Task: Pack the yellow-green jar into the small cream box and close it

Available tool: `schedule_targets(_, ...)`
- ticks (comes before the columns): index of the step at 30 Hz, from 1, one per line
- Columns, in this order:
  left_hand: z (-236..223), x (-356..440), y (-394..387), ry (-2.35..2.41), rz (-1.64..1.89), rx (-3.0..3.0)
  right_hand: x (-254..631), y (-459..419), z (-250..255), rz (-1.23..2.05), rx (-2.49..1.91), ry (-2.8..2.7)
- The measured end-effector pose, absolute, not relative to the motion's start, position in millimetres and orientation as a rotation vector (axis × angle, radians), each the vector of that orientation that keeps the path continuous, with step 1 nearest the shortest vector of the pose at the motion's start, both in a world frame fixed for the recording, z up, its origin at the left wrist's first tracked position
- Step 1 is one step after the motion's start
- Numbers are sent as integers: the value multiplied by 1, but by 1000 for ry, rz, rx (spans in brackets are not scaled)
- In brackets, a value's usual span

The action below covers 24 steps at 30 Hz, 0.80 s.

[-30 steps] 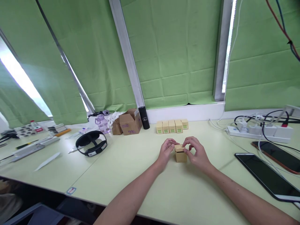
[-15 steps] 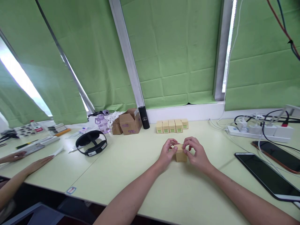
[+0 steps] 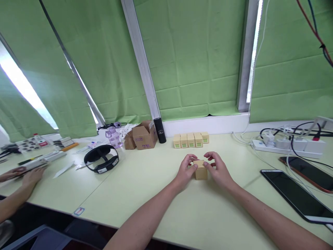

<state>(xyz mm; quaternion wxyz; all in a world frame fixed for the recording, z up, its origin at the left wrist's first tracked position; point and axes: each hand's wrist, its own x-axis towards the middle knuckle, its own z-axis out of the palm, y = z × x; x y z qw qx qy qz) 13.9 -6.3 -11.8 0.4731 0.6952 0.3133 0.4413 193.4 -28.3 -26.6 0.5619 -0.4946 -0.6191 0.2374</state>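
Observation:
A small tan cardboard box [image 3: 201, 173] stands on the table in front of me, its top lying flat. My left hand [image 3: 186, 168] grips its left side, with the thumb on the near upper edge and the fingers curled behind. On the right, my right hand [image 3: 217, 170] touches the box's upper right corner with its thumb. The other fingers of that hand are lifted and spread away from the box. Behind my hands, several similar small boxes [image 3: 191, 140] with green-marked fronts stand in a row near the wall.
A black cylinder [image 3: 159, 131] and a larger open carton [image 3: 144, 138] stand at the back. A black headset [image 3: 101, 159] lies left. A dark tablet [image 3: 296, 192], a phone [image 3: 309, 172] and a power strip [image 3: 288, 147] with cables lie right. Another person's hands [image 3: 32, 177] work far left.
My right hand's fingers have lifted and spread from the box's top, while my left hand stays on it. The other person's hand has moved left, off a white strip.

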Motion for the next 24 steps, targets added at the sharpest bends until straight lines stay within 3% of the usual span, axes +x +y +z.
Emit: schedule_targets(24, -6, 16, -13, 809, 988, 1626, 192, -29, -26, 584, -1201, -1483)
